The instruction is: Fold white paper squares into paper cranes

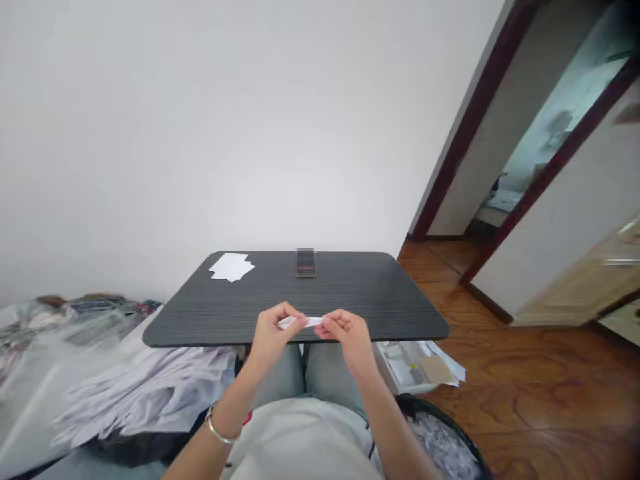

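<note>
A narrow strip of folded white paper (314,321) stretches between my two hands, just above the front edge of the dark table (350,287). My left hand (277,328) pinches its left end between thumb and fingers. At the other end, my right hand (346,332) grips it the same way, fingertips close together. Several loose sheets of white paper (232,267) lie overlapped at the table's back left. Near the back middle sits a small dark, see-through rectangular thing (305,263); its kind is unclear.
White cloth (160,393) and plastic-covered piles lie left of the table. Below its right side stands a clear plastic box (407,367) with papers, beside a black container of shredded white bits (443,447). A white wall (300,133) rises behind; a doorway opens right.
</note>
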`<state>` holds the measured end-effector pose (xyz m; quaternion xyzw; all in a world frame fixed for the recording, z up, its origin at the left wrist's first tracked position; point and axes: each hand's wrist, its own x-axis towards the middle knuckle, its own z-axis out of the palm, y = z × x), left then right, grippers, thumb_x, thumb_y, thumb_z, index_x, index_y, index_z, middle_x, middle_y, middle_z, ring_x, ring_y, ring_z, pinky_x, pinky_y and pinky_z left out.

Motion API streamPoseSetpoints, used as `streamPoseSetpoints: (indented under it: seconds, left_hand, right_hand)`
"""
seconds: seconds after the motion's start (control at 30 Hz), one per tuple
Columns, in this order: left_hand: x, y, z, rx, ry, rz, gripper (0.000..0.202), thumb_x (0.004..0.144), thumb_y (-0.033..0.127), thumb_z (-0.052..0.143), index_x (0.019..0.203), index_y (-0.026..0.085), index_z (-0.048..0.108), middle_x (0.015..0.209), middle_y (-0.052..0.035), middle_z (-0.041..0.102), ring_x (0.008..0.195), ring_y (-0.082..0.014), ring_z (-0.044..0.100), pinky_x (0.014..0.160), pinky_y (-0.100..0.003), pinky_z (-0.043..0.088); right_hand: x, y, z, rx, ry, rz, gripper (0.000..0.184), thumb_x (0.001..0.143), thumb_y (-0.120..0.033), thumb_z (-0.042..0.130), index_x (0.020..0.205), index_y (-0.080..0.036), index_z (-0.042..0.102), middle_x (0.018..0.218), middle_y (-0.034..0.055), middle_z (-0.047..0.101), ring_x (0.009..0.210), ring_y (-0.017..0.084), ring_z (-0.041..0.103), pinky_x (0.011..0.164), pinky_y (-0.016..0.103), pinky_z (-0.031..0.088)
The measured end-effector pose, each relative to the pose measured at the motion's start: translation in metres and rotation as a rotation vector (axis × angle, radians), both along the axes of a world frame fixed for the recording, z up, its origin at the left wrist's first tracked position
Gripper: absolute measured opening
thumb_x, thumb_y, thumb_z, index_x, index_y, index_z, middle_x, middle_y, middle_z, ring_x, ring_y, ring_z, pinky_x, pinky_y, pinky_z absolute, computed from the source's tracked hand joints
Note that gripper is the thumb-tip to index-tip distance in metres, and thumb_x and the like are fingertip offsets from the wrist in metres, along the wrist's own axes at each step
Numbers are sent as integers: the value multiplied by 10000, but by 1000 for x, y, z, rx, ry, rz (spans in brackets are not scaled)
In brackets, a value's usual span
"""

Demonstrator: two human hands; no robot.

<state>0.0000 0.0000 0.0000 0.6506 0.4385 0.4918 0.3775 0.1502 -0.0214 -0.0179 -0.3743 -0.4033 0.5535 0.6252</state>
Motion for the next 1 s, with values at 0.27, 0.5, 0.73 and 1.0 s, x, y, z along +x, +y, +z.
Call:
streamPoseSetpoints:
  seconds: [0.27, 0.5, 0.73, 1.0]
  left_hand:
    - [3, -1, -4, -20, -86, 20, 151, 648, 260, 671, 614, 131, 600, 552, 20, 583, 503, -94, 473, 511, -201, 330]
    - [2, -1, -2, -24, -104, 40, 153, 642, 261, 677, 618, 128, 607, 545, 23, 566, 493, -85, 445, 498, -196, 312]
    - [2, -1, -2, -24, -84, 15, 165, 653, 271, 672, 627, 128, 594, 530, 30, 548, 479, -79, 430, 487, -193, 301]
    - [0, -2, 3, -51, 32, -152, 173, 693, 265, 639, 798, 133, 679, 742, -49, 677, 660, -149, 574, 610, -232, 400]
  right_hand:
    - [-3, 2, -4, -8, 29, -44, 201, 641, -336, 715, 669, -147, 652, 588, 28, 692, 543, 132, 645, 537, 212, 526]
    - [2, 2, -2, 17, 32, 19, 259, 690, -403, 658, 735, -148, 668, 641, 49, 704, 619, 152, 665, 587, 230, 530]
    - [1, 2, -2, 25, 34, -11, 199, 631, -321, 722, 695, -151, 641, 613, 26, 692, 583, 134, 653, 560, 212, 524]
    - [2, 1, -2, 49, 1, -23, 216, 630, -346, 717, 665, -158, 618, 623, 19, 683, 574, 132, 642, 545, 225, 531]
